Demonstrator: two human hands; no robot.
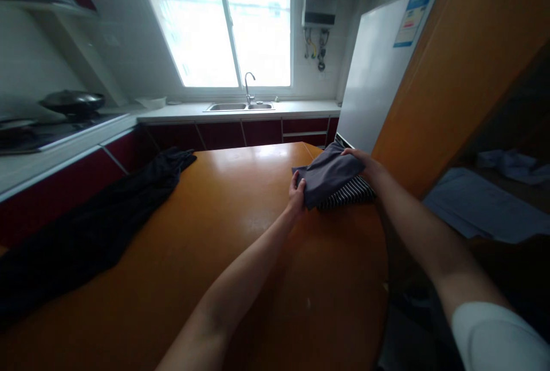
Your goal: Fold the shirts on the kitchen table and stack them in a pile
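Observation:
Both my hands grip a folded dark grey garment point(330, 172) near the right end of the wooden table. My left hand point(297, 192) has its near left corner, thumb on top and fingers underneath. At the far right edge, my right hand point(363, 162) holds it with fingers over the top. Directly beneath lies a black-and-white striped garment point(350, 192), mostly covered by the grey one. Whether the two cloths touch all along I cannot tell. A dark garment point(98, 228) is spread along the table's left side, away from my hands.
The orange-brown wooden table point(240, 216) has a curved right edge. Behind it run a counter with a sink point(240, 106) and a faucet point(249, 87). A stove with a lidded pan point(73, 102) is at left, a white refrigerator point(378, 67) at right. Light-coloured cloth point(485, 202) lies beyond the table.

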